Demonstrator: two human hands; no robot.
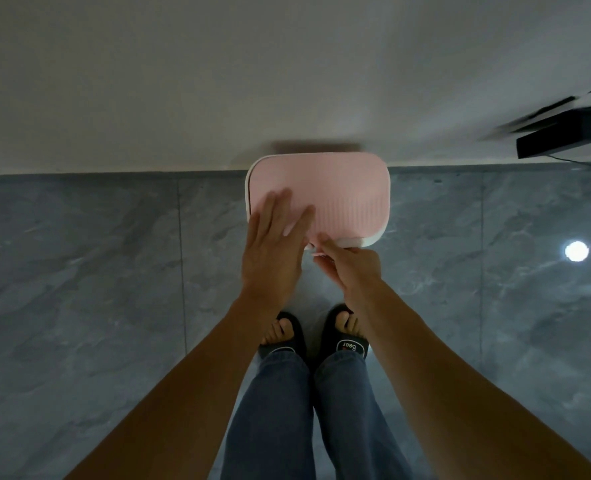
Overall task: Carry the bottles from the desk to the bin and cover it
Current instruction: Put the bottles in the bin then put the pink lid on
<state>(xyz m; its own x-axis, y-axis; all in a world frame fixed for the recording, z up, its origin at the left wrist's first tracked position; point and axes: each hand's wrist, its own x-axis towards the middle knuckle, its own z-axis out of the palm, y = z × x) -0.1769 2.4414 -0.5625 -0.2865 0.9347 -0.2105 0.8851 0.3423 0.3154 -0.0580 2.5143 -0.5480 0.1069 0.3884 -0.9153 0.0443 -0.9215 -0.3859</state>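
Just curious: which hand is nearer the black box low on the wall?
Right. The right hand pinches the pink ribbed bin lid's front edge; the left hand lies farther from the black box.

Pink ribbed lid (335, 188) on white bin (363, 241), grey marbled floor (79, 271), blue jeans (273, 410).

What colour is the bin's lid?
Pink, finely ribbed, on a white bin rim; the lid shows in the head view.
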